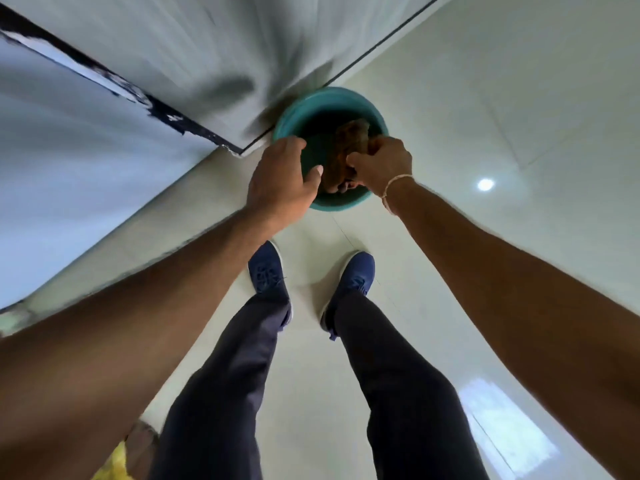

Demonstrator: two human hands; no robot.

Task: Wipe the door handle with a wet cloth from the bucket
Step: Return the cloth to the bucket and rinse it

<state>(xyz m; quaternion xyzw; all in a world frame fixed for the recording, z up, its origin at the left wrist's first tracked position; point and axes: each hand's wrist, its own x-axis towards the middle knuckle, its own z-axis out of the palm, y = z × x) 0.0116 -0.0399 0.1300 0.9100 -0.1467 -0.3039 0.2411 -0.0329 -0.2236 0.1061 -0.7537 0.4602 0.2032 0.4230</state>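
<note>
A teal bucket [341, 203] stands on the pale floor tiles just ahead of my feet, close to the base of a white door. My right hand [382, 161] is closed on a brown wet cloth [349, 140], holding it over the bucket's dark inside. My left hand [282, 178] hovers over the bucket's left rim with fingers curled and thumb out toward the cloth; whether it touches the cloth is unclear. The door handle is out of view.
The white door [194, 53] rises to the left and ahead, with a dark chipped edge [114, 84] beside a bluish wall. My blue shoes [268, 271] stand right behind the bucket. Something yellow [116, 462] lies at the lower left.
</note>
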